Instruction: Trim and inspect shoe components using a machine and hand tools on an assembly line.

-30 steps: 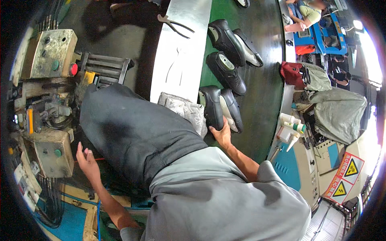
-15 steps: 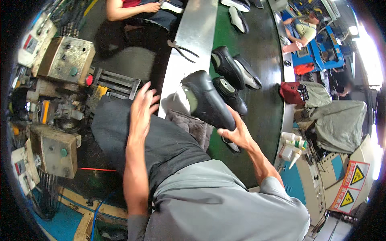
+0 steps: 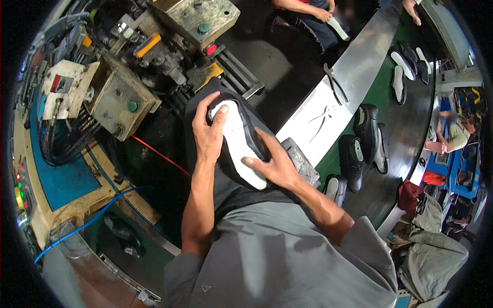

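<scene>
Above my lap, a black shoe upper [image 3: 249, 131] is turned with its white bottom [image 3: 233, 138] facing up, tilted between both hands. My left hand [image 3: 208, 134] is closed round its far end, the thumb pressing on the white surface. My right hand [image 3: 277, 163] grips the side closer to me, thumb on the white bottom and fingers along the black side. To the right, pliers [image 3: 335, 88] lie on the metal ledge [image 3: 359, 77]. Below them is another pliers-like shape [image 3: 322, 120]; whether it is a second pair or a reflection, I cannot tell.
Several black shoes [image 3: 365, 128] stand on the green and dark conveyor [image 3: 395, 123] at right. Grey cloth [image 3: 302, 160] hangs by the ledge. Machine boxes [image 3: 120, 97] and a slatted metal rack [image 3: 239, 69] are at left. A co-worker's hand [image 3: 323, 14] holds a white-bottomed shoe [image 3: 339, 29].
The shoe has come from over the ledge to above my lap, now bottom up. My left hand, empty before, has taken hold of it too. The view has turned toward the left machines.
</scene>
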Motion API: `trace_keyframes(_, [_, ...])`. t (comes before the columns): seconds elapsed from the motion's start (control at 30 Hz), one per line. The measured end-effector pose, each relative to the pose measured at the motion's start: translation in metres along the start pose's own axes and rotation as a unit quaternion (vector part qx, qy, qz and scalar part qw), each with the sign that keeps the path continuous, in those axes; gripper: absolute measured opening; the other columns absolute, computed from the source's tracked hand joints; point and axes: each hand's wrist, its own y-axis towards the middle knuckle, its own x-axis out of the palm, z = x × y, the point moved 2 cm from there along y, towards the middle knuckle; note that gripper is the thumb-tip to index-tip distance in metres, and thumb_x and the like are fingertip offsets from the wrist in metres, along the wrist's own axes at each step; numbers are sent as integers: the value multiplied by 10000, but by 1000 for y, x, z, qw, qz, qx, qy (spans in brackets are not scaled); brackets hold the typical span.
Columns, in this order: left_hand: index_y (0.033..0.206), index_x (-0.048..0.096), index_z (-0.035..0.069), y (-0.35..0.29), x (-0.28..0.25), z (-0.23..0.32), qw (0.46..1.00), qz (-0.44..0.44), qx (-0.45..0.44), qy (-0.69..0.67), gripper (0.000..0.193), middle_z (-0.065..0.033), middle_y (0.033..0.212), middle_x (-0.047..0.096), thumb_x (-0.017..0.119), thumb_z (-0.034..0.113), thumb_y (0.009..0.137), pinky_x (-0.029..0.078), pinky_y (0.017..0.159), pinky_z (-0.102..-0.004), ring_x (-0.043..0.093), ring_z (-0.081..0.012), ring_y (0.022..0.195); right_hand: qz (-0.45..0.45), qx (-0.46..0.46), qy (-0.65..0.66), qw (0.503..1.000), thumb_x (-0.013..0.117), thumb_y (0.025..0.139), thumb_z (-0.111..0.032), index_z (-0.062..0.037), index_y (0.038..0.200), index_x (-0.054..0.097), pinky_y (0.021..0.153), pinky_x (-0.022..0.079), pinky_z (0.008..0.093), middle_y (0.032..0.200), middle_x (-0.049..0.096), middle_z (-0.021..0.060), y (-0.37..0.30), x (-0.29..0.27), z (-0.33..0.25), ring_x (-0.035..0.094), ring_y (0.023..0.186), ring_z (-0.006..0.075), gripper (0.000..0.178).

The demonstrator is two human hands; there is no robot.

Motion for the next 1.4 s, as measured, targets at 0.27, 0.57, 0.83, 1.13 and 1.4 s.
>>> trace_keyframes(0.27, [1258,746,-58,5,-32,22,938,-15,147,315,323,-242,1190,770,608,191,1106,582,956,-434,748,-393,1102,39,-82,-74,993,605,1111,-316,134,1322,674,971,573,513,1089,729,372,79,14,-36,721,1080,526,501])
trace_keyframes(0.57, [1367,695,-46,6,-30,15,951,-83,149,258,347,-215,1319,712,599,169,1112,541,1051,-419,694,-356,1216,-7,-53,6,999,655,1085,-455,46,1608,463,1076,503,501,1281,680,348,79,10,-32,681,1196,451,749])
trace_keyframes(0.83, [1367,701,-26,-1,-14,2,959,-36,139,243,375,-203,1336,681,574,239,1133,521,1073,-429,665,-352,1243,23,-53,-44,997,724,1037,-469,-32,1654,438,1147,451,481,1377,632,305,78,26,-19,575,1330,417,809])
trace_keyframes(1.13, [1331,723,-9,1,1,-16,959,14,160,233,320,-197,1292,694,571,173,1116,534,1041,-439,678,-357,1205,80,-53,-46,994,754,1018,-394,-12,1609,498,1074,500,456,1317,645,301,81,29,-7,619,1234,412,749])
trace_keyframes(1.4, [1653,418,-23,-3,3,-48,938,-90,-125,-311,671,-145,1642,510,502,435,1169,373,1266,-416,507,-265,1487,-42,101,444,889,549,1146,-489,37,1687,342,1285,326,386,1653,485,202,84,13,31,449,1528,272,782])
